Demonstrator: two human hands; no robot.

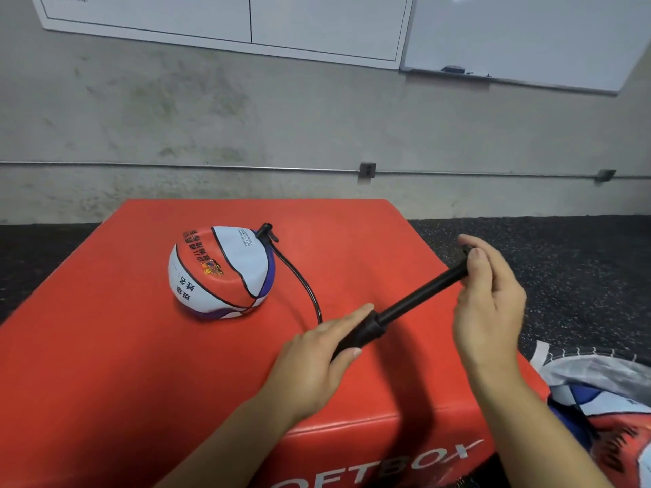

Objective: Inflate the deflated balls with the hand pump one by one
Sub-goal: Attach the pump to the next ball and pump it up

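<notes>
A partly deflated ball [220, 271] in white, red and purple lies dented on the red padded box [123, 346]. A black hose [299, 276] runs from its valve nozzle at the ball's top right down to a black hand pump [405, 306]. My left hand [317, 353] grips the pump's barrel close to the box top. My right hand [489, 294] grips the handle at the end of the piston rod, which is pulled far out up and to the right.
A mesh bag [599, 385] with more balls in the same colours lies on the dark floor at the lower right. Behind the box rises a concrete wall with whiteboards [510, 33]. The box's right edge runs just under my right hand.
</notes>
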